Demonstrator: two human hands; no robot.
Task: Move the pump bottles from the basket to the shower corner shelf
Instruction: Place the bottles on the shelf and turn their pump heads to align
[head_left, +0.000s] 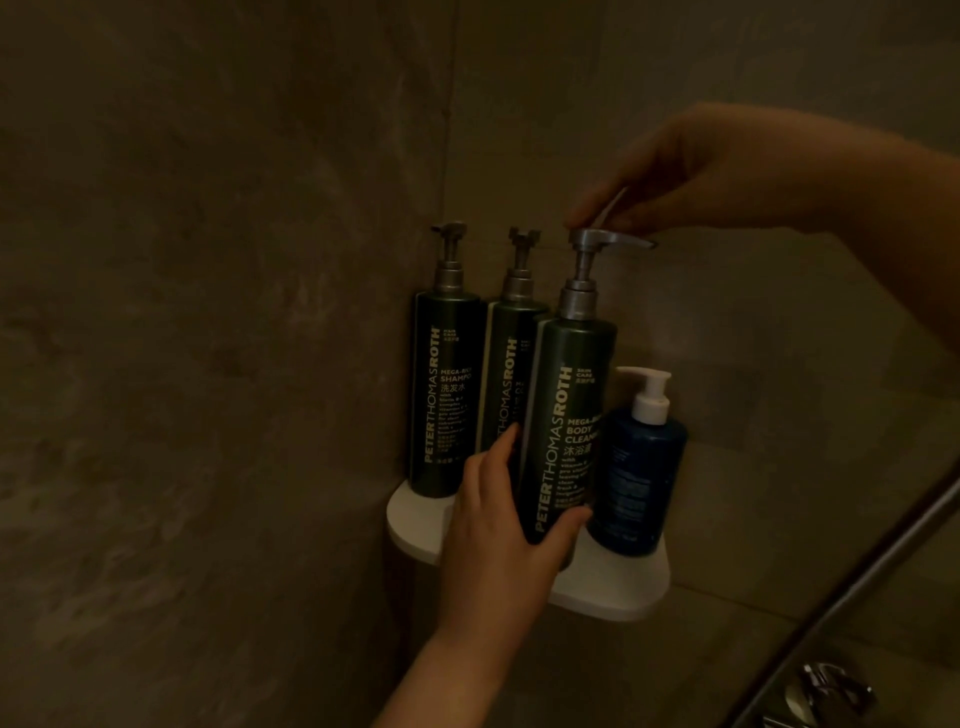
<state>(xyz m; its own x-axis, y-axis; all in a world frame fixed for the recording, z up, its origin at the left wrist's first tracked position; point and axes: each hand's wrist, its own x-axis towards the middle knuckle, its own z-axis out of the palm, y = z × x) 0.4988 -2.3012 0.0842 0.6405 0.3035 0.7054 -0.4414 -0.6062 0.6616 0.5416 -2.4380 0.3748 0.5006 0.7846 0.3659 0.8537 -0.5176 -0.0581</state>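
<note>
A white corner shelf (613, 587) is fixed where two dark stone walls meet. On it stand a dark green shampoo pump bottle (447, 395) at the left, a second green bottle (506, 384) behind, and a short blue bottle with a white pump (641, 478) at the right. In front, tilted slightly, is the green body cleanser bottle (569, 415). My left hand (501, 540) grips its lower body. My right hand (691, 176) comes from the upper right with its fingertips on the silver pump head (597, 239). No basket is in view.
A metal shower hose or rail (852, 587) runs diagonally at the lower right, with chrome tap fittings (826, 691) below it. The stone walls close in on the left and behind the shelf. The light is dim.
</note>
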